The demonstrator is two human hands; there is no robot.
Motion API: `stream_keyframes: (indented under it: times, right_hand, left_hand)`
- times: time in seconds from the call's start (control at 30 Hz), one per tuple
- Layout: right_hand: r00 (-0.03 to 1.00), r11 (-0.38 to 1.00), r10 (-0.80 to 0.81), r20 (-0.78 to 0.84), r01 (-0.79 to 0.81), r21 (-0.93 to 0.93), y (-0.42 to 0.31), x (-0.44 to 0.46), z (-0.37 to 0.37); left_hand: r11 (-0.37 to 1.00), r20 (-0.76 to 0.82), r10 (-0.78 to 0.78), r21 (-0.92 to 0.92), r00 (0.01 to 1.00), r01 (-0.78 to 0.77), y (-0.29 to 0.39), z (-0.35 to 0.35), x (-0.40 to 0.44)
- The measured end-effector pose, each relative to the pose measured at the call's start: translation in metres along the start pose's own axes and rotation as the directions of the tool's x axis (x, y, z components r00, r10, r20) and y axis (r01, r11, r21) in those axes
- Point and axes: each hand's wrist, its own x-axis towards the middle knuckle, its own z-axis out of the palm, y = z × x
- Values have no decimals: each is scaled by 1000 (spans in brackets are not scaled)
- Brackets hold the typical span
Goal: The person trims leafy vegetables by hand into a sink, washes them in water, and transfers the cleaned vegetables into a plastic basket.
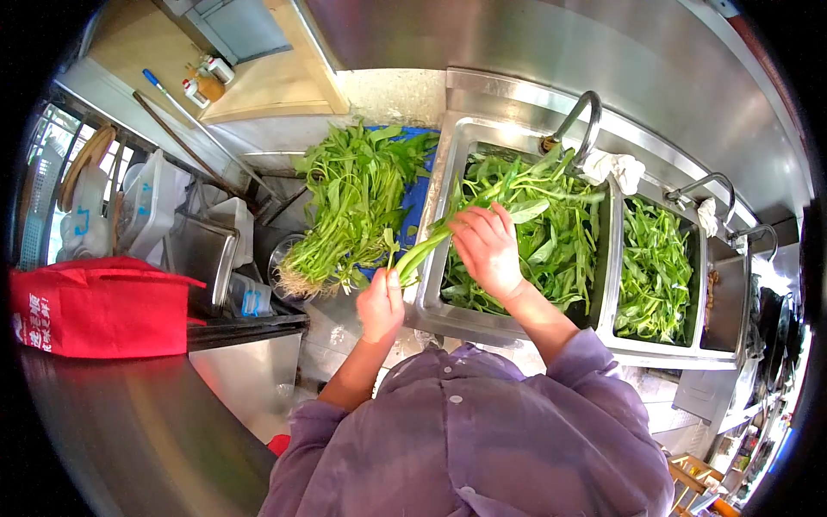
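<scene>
Between my two hands stretches a small bunch of water spinach (420,251), its pale stems to the left and its leaves to the upper right. My left hand (381,303) pinches the stem end. Farther up, my right hand (487,250) is closed around the stalks, over the near left side of a steel sink (457,138). Cut water spinach leaves (551,250) fill that sink. Left of it, a large heap of water spinach with roots (357,189) lies on a blue crate or sheet (418,194).
A second sink basin (656,267) holds more cut greens. Curved faucets (593,112) rise behind the basins, with a white cloth (616,171) beside one. At left are a red bag (108,306) on a steel counter (129,422), white plastic containers (142,202) and long poles (194,116).
</scene>
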Motion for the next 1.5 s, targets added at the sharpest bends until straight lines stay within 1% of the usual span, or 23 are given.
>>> stream_keyframes:
  times: [0.23, 0.3, 0.33, 0.37, 0.4, 0.47, 0.5, 0.53, 0.57, 0.6, 0.63, 0.7, 0.73, 0.83, 0.97, 1.03, 1.07, 1.13, 1.2, 1.27, 1.33, 1.4, 1.5]
  right_hand:
    - [993, 996, -79, 86, 81, -23, -1, -3, 5]
    - [971, 971, 127, 203, -164, 177, -4, -8, 2]
    - [971, 971, 125, 205, -163, 177, -5, -12, 2]
    - [858, 666, 429, 284, -513, 542, -5, -15, 4]
    - [642, 130, 602, 475, -665, 735, -4, -18, 6]
    - [427, -87, 804, 414, -604, 792, 25, -26, 1]
    - [535, 119, 803, 263, -576, 808, 47, -41, 3]
    - [609, 471, 767, 201, -748, 467, 50, -39, -10]
    - [796, 793, 605, -1, -602, 93, 46, -39, -14]
    - [939, 875, 335, -81, -342, -343, 30, -31, -24]
    - [937, 891, 348, -20, -337, -305, 19, -26, -27]
    - [995, 996, 72, 73, -68, -56, 8, -21, -15]
    - [985, 990, -41, 166, 63, -130, -8, -13, -14]
    - [961, 969, -223, 162, 199, 147, -17, -6, 5]
    - [978, 988, -113, 176, 92, 125, -22, -8, 13]
    - [988, 952, 102, 120, -132, 277, -27, -12, 29]
    - [987, 898, 156, -26, -130, 421, -19, -14, 42]
    - [687, 247, 701, 193, -487, 838, 2, -8, 45]
    - [611, 164, 760, 222, -510, 844, 28, -3, 21]
    - [621, 363, 770, 143, -612, 703, 42, -8, -17]
    - [721, 724, 680, -135, -631, 278, 78, -42, -29]
    - [764, 762, 640, -78, -645, -63, 94, -71, -50]
    - [782, 697, 624, -13, -564, -443, 107, -116, -42]
  left_hand:
    - [998, 3, -13, 59, 1000, 13, -2, 2, 2]
    - [996, -11, -22, 82, 1000, 22, -1, 3, 4]
    - [997, 15, -30, 66, 999, 29, 1, 5, 4]
    - [998, 38, -39, 50, 999, 37, 4, 7, 4]
    - [998, 33, -43, 49, 999, 41, 6, 8, 6]
    - [998, 22, -27, 57, 999, 26, 11, 11, 9]
    - [998, 20, -18, 57, 1000, 17, 8, 12, 9]
    - [998, 15, -18, 55, 1000, 17, 8, 12, 11]
    - [996, 35, -11, 90, 999, 7, 8, 12, 10]
    - [992, 63, -4, 123, 998, -4, 8, 12, 8]
    - [993, 66, 25, 109, 998, -32, 10, 13, 9]
    - [994, 86, 45, 93, 995, -53, 17, 18, 11]
    - [994, 100, 67, 82, 993, -75, 20, 20, 12]
    - [985, 75, 137, 98, 988, -144, 27, 28, 14]
    - [981, 149, 126, 126, 981, -145, 18, 30, 16]
    - [991, 8, 48, -122, 999, -46, 26, 27, 21]
    - [990, 13, 55, -128, 998, -53, 23, 26, 21]
    - [994, 129, -69, -81, 989, 80, 8, 26, 11]
    - [972, 94, -87, -209, 992, 105, -17, 28, 2]
    - [707, 297, -433, -473, 851, 525, -20, 19, -1]
    - [622, 316, -542, -473, 779, 624, -17, 9, 3]
    - [456, 496, -544, -503, 677, 735, -21, -4, 4]
    - [465, 542, -536, -449, 647, 763, -26, -14, 1]
